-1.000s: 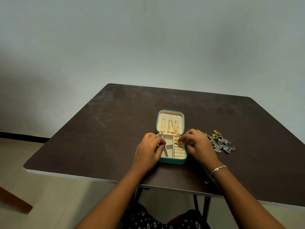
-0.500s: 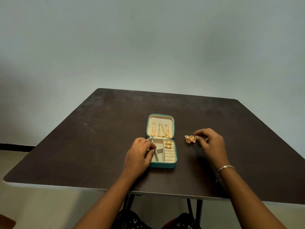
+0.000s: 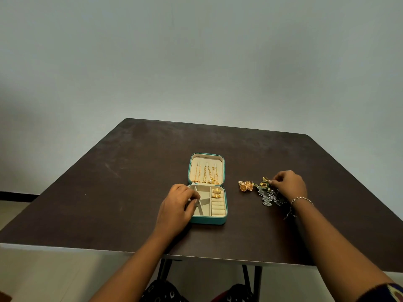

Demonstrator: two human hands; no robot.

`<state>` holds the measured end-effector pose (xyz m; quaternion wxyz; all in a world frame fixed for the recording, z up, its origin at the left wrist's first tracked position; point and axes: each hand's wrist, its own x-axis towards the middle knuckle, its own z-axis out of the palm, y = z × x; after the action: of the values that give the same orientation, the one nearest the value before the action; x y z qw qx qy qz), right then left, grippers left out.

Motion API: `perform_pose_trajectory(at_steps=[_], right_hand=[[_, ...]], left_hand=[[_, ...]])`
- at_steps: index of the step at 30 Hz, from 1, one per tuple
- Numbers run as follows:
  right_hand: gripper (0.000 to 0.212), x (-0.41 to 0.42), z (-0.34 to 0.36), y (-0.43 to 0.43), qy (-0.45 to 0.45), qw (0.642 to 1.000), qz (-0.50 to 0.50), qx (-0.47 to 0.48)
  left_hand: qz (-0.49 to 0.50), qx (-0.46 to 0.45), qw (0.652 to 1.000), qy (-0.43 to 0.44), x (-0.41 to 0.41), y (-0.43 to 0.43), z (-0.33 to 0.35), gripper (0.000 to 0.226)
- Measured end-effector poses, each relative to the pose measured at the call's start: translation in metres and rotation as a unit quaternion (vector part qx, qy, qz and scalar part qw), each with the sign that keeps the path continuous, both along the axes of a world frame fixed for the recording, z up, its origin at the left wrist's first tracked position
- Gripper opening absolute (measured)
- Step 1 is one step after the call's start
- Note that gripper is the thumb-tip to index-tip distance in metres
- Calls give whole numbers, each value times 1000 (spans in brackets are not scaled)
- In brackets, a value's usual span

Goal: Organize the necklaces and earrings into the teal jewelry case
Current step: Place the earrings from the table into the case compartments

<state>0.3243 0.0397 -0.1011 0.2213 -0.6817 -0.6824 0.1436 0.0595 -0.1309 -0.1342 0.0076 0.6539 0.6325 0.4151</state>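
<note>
Item, nearest edge: dark patterned clothing is seen below the table, a dark brown top on black legs

Item: the left hand is laid at the left side of the teal jewelry case, its fingers curled over the left rim and gripping it

Item: the case is set open and flat near the middle of the table. In the cream tray, two gold dome earrings are lodged in the upper right compartment, above a row of ring rolls

Item: the right hand, a silver bracelet at its wrist, is held right of the case, well apart from it. A green and gold earring is pinched at its fingertips

Item: silver pieces are heaped just beside that hand; a pair of gold earrings is left loose on the table between heap and case

Item: three gold necklaces are hung in the lid, which is folded back on the far side

Item, farthest: a plain pale wall
</note>
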Motion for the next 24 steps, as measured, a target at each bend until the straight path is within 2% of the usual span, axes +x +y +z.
perform_pose_trajectory(at_steps=[6, 13, 18, 24], right_hand=[[11, -6, -5, -2, -18, 1000, -10, 24], [11, -2, -4, -8, 37, 993, 10, 110], [8, -23, 7, -40, 124, 975, 82, 168], [7, -76, 10, -93, 174, 947, 213, 165]], left_hand=[[0, -2, 1000, 0, -1, 0, -1, 10], [-1, -6, 1000, -5, 0, 0, 0, 10], [-10, -3, 1000, -3, 0, 0, 0, 11], [-20, 3, 1000, -1, 0, 0, 1, 10]])
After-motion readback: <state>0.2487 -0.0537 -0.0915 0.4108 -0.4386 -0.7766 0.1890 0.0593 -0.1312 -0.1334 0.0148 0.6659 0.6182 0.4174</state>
